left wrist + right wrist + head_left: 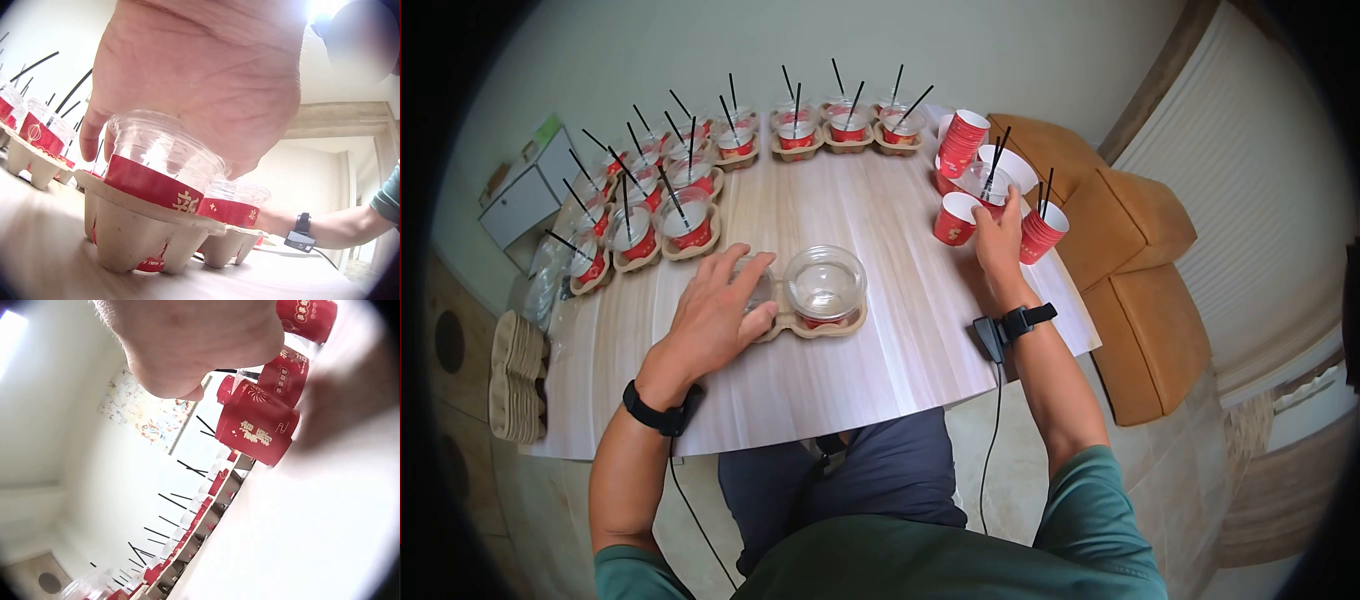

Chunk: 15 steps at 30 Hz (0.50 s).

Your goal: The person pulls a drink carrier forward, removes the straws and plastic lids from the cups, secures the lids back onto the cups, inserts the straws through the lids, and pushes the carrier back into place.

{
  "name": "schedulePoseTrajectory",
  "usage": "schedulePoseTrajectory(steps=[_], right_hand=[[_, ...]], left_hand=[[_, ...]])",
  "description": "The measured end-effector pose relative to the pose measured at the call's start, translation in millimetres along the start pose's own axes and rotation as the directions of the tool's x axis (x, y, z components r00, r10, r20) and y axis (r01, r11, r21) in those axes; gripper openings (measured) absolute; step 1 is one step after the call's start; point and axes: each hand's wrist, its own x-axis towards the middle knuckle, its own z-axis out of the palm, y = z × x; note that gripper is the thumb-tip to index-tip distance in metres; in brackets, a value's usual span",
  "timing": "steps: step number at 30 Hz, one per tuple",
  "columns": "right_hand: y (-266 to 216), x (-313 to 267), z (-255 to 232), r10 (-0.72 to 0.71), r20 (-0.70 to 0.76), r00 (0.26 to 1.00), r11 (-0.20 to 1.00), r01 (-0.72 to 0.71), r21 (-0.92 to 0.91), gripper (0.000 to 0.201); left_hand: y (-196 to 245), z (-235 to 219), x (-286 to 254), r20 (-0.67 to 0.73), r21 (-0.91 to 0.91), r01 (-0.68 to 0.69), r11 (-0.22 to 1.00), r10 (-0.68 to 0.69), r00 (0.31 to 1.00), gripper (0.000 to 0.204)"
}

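Observation:
My left hand [718,305] lies over a lidded clear cup [758,283] in a cardboard carrier [778,328]; its palm rests on the lid, fingers spread. In the left wrist view the cup's red sleeve [147,184] shows under the hand [200,81]. Beside it, the same carrier holds another clear-lidded cup [826,285]. At the table's right side, my right hand [1000,245] is at a clear container [978,180] with black straws, thumb and fingers apart. Red paper cups [954,220] stand beside it. The right wrist view hides the fingertips.
Carriers with lidded red cups and black straws [685,215] line the table's left and back. A stack of red cups [963,140] and a cup holding straws [1043,232] are at the right. Stacked empty carriers [517,385] sit off the left edge; a brown sofa [1145,290] is at right.

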Motion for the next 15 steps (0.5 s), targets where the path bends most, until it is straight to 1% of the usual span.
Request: schedulePoseTrajectory(steps=[1,2,4,7,8,10,11,13,14,15], right_hand=[[-3,1,1,0.036,0.007,0.999,0.999,-0.036,0.032,0.082],[-6,-1,1,0.037,0.010,0.999,0.999,-0.038,0.032,0.082],[-12,-5,0,0.183,0.072,0.980,0.969,-0.192,0.155,0.082],[-18,-13,1,0.216,0.119,0.969,0.958,-0.233,0.165,0.080],[-10,-12,5,0.218,0.121,0.968,0.958,-0.236,0.165,0.080],[5,-8,10,0.139,0.011,0.990,0.990,-0.139,0.031,0.077],[9,-7,9,0.142,0.011,0.990,0.989,-0.142,0.032,0.077],[16,-2,9,0.154,0.026,0.988,0.986,-0.152,-0.069,0.074],[20,0,10,0.155,0.024,0.988,0.986,-0.153,-0.067,0.074],[24,0,12,0.116,0.013,0.993,0.990,-0.114,-0.078,0.073]], left_hand=[[0,1,-1,-0.005,0.004,-0.001,1.000,0.001,1.000,0.063],[0,1,-1,-0.003,0.003,0.001,1.000,-0.001,1.000,0.063],[0,2,-2,-0.027,0.010,-0.005,1.000,0.006,1.000,0.063],[3,1,-2,-0.031,0.014,-0.004,1.000,0.004,1.000,0.063],[3,2,-2,-0.028,0.014,-0.002,1.000,0.002,1.000,0.063],[3,3,-3,-0.042,0.020,-0.012,1.000,0.013,0.999,0.063],[3,3,-3,-0.038,0.021,-0.012,1.000,0.013,0.999,0.063],[3,3,-2,-0.039,0.021,-0.012,1.000,0.012,0.999,0.063],[3,2,-2,-0.038,0.023,-0.013,1.000,0.014,0.999,0.063],[3,1,-1,-0.029,0.017,-0.007,1.000,0.007,1.000,0.063]])
